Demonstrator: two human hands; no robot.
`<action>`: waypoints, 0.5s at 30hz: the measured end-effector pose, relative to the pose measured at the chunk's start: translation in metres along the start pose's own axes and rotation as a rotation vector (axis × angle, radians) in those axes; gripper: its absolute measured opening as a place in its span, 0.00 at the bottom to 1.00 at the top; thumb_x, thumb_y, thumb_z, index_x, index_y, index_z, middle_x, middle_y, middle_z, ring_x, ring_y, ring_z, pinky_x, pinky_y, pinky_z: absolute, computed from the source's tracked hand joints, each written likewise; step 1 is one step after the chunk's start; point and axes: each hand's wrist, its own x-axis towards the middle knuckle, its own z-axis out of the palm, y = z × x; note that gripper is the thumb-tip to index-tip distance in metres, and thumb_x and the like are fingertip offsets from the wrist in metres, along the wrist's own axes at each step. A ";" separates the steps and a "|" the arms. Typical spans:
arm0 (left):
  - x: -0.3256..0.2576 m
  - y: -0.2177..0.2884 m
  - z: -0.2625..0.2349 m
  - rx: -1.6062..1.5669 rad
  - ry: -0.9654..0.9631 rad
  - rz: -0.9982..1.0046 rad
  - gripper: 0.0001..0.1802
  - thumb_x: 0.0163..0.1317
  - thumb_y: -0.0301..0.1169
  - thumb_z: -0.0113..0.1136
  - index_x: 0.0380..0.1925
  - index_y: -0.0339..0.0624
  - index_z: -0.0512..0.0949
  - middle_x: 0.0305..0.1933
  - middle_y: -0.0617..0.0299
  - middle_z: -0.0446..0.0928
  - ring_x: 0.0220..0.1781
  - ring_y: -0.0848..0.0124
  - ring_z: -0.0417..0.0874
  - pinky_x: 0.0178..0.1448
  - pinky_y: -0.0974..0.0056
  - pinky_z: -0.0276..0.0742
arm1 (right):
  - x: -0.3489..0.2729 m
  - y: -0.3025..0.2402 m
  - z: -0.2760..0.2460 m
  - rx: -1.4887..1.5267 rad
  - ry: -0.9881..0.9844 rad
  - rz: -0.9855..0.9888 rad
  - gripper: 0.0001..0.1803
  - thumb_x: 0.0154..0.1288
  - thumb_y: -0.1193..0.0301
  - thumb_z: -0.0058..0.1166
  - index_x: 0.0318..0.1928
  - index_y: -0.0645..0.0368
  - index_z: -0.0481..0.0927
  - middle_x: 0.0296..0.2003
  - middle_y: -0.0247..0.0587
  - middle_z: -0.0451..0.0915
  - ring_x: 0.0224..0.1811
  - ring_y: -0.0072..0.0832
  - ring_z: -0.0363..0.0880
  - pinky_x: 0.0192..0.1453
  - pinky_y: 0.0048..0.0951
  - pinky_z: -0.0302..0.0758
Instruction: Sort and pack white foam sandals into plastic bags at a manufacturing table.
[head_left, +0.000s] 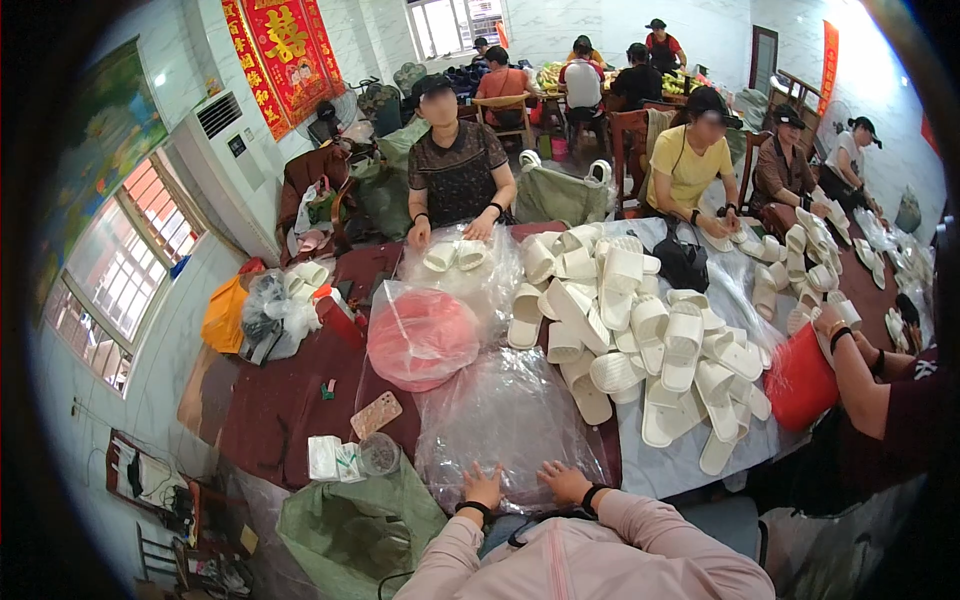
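Observation:
Both of my hands rest on a stack of clear plastic bags at the near edge of the table. My left hand lies on its lower left part with the fingers spread. Likewise my right hand is flat on the lower right part, fingers apart. Neither hand grips anything. Just beyond the bags sits a round pink bundle wrapped in clear plastic. To the right, a large heap of white slippers covers the table.
An open green woven sack stands at my near left. Beside it lie a phone, a clear cup and a white packet. Across the table a person handles slippers. Another person's arm reaches beside a red bag.

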 end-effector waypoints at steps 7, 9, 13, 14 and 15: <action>-0.004 -0.001 -0.004 -0.034 0.051 0.001 0.40 0.55 0.44 0.58 0.65 0.68 0.47 0.70 0.41 0.35 0.68 0.35 0.41 0.65 0.40 0.50 | -0.001 -0.002 -0.010 -0.030 -0.065 0.002 0.39 0.50 0.66 0.56 0.64 0.48 0.55 0.66 0.41 0.50 0.67 0.40 0.53 0.59 0.44 0.64; -0.005 0.001 -0.007 -0.026 0.034 -0.010 0.40 0.55 0.44 0.58 0.65 0.68 0.47 0.70 0.42 0.35 0.68 0.35 0.41 0.65 0.40 0.50 | 0.000 -0.002 -0.014 -0.019 -0.070 0.010 0.40 0.50 0.66 0.56 0.64 0.48 0.54 0.67 0.41 0.49 0.67 0.40 0.52 0.60 0.44 0.63; -0.004 0.005 -0.007 0.011 0.049 -0.025 0.40 0.56 0.45 0.57 0.65 0.69 0.47 0.70 0.42 0.37 0.68 0.35 0.41 0.64 0.39 0.51 | 0.003 0.001 -0.007 0.010 -0.084 0.018 0.45 0.46 0.65 0.60 0.65 0.48 0.52 0.67 0.41 0.48 0.67 0.42 0.51 0.61 0.46 0.62; -0.003 0.006 -0.005 0.011 0.051 -0.024 0.40 0.56 0.45 0.57 0.65 0.69 0.47 0.70 0.42 0.37 0.68 0.35 0.41 0.64 0.39 0.51 | 0.003 0.002 -0.005 0.032 -0.083 0.023 0.48 0.44 0.63 0.63 0.65 0.48 0.52 0.67 0.43 0.47 0.67 0.43 0.51 0.61 0.48 0.62; -0.002 0.006 -0.004 0.021 0.044 -0.011 0.40 0.56 0.45 0.56 0.65 0.69 0.47 0.69 0.42 0.39 0.68 0.35 0.41 0.64 0.39 0.51 | 0.003 0.003 -0.003 0.031 -0.082 0.025 0.48 0.44 0.63 0.63 0.65 0.48 0.52 0.67 0.43 0.47 0.67 0.43 0.51 0.61 0.48 0.62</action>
